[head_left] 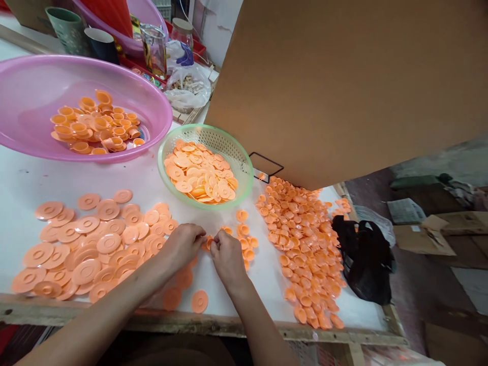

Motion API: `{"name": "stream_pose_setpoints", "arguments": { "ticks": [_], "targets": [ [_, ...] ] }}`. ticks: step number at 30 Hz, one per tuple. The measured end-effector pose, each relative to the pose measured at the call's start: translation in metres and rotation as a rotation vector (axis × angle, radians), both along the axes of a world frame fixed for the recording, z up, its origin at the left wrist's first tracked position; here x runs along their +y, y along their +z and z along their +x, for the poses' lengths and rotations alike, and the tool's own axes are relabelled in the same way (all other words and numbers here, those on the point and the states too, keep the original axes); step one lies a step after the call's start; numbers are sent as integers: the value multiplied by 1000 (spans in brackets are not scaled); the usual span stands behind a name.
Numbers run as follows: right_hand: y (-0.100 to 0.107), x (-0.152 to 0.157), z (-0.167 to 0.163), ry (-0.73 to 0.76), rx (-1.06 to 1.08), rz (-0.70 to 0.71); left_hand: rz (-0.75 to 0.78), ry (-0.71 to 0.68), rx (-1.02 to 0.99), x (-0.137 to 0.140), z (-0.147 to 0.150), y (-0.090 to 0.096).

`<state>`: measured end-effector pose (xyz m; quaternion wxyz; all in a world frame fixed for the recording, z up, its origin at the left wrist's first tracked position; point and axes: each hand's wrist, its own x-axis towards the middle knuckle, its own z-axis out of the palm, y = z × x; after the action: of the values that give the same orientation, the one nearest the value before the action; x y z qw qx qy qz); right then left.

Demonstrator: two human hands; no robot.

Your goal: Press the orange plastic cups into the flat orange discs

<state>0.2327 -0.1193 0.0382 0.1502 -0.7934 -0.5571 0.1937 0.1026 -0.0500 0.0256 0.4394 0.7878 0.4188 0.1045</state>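
My left hand point(184, 243) is closed in a pinch above the white table, just right of a spread of orange toy saucers point(109, 243). Its fingertips hide whatever they may hold. Close by, my right hand point(229, 258) is also closed, thumb against fingers, on a small orange toy cup point(208, 243) that shows partly between both hands. Several loose cups point(244, 231) lie right beside my right hand. Farther right is a large heap of small orange cups point(305, 244). A single saucer point(199, 301) rests near the front edge.
A green strainer basket point(244, 188) of saucers stands ahead of my hands. At the left back, a pink basin point(160, 109) contains cups joined with saucers. A big cardboard box point(343, 91) blocks the back right. A black bag point(364, 259) lies at the right edge.
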Motion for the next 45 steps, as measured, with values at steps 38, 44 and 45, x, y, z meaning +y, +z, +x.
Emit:
{"name": "stream_pose_setpoints", "arguments": {
  "ticks": [38,44,45],
  "targets": [
    [20,-17,55,-52,280,190,407,-196,111,-14,-19,-8],
    [10,-21,7,140,-10,91,454,-186,59,-11,-23,-15],
    [7,-19,4,146,-52,81,447,-179,52,-12,-23,-17]
  ]
}}
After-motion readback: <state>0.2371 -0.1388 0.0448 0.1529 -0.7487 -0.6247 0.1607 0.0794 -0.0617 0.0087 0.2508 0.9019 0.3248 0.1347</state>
